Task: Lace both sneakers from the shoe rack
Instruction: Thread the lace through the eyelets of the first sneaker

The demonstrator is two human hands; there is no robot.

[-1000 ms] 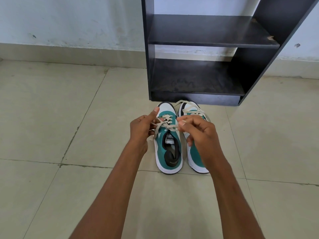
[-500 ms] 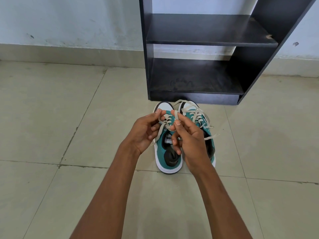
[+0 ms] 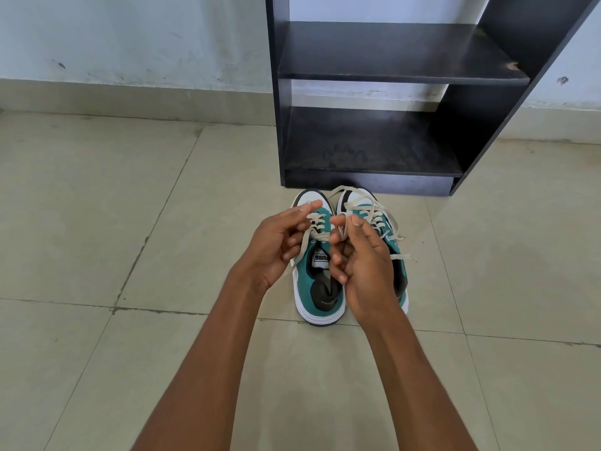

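Observation:
Two teal and white sneakers stand side by side on the floor, toes toward the rack. Over the left sneaker (image 3: 317, 288) my left hand (image 3: 276, 245) pinches one end of its cream lace (image 3: 313, 234), and my right hand (image 3: 361, 258) pinches the other end close beside it. Both hands hover above the sneaker's tongue and hide part of the lacing. The right sneaker (image 3: 395, 245) is partly covered by my right hand; its lace (image 3: 364, 203) lies loose over the toe and side.
A black shoe rack (image 3: 374, 92) with two bare shelves stands just behind the sneakers against a pale wall. Beige floor tiles (image 3: 130, 222) spread out to the left, the right and in front.
My hands came together over the left sneaker, from spread apart with the lace pulled taut to nearly touching. My right hand shifted left, uncovering more of the right sneaker.

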